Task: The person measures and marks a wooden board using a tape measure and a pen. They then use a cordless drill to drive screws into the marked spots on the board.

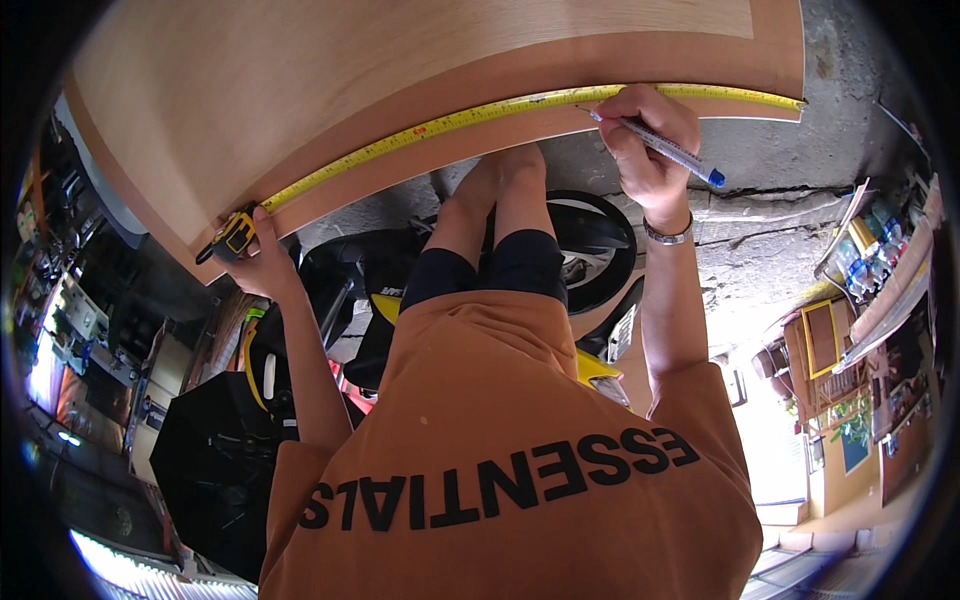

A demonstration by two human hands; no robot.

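Grey concrete floor (840, 85) lay around and beneath a large board (420, 50), its pale face bordered in brown, which stretched away beyond both my hands. My left hand (262, 262) was closed around a yellow-and-black tape measure (236, 238) at the board's near left corner, one finger up beside the mouth of the case. From there the yellow blade (430, 130) ran out to the right of that hand, along the brown border, passed under my right hand (655, 140) and carried on to the board's right edge. My right hand held a clear pen (670, 155) pinched in a writing grip, its blue end pointing back to the right, its tip just left of my fingers, close to the near side of the blade; I couldn't tell whether it touched the wood. Just below that hand, a metal band (669, 234) circled my wrist. Nearer me and left of the right hand was a black wheel (622, 260). Below my left hand, beside the forearm, spread a black umbrella (215, 470). Well right of my right hand, plastic bottles (870, 265) sat bunched together.
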